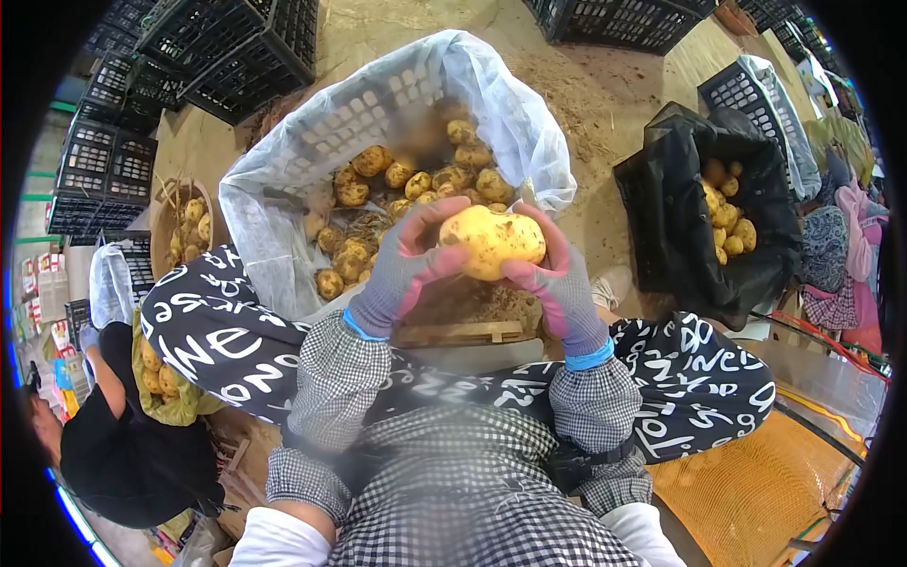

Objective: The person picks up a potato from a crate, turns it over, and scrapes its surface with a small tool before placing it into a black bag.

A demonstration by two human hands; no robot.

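A large pale-yellow potato [493, 244] with brown dirt specks is held up between both my hands, above a crate. My left hand [408, 260], in a grey and pink glove, grips its left end with fingers and thumb. On the other end, my right hand [564, 274] in a matching glove closes round the potato. Below and beyond them stands a crate lined with white sheeting [274, 194], holding several dirt-covered potatoes [354, 257]. Part of its contents is hidden behind my hands, and a blurred patch covers its far side.
At the right, a crate with a black liner [661, 180] holds several cleaner potatoes [727, 213]. A round basket [168, 227] of potatoes stands at the left. Stacked black crates [236, 57] rise at the back left. A person in black [142, 444] is at the lower left.
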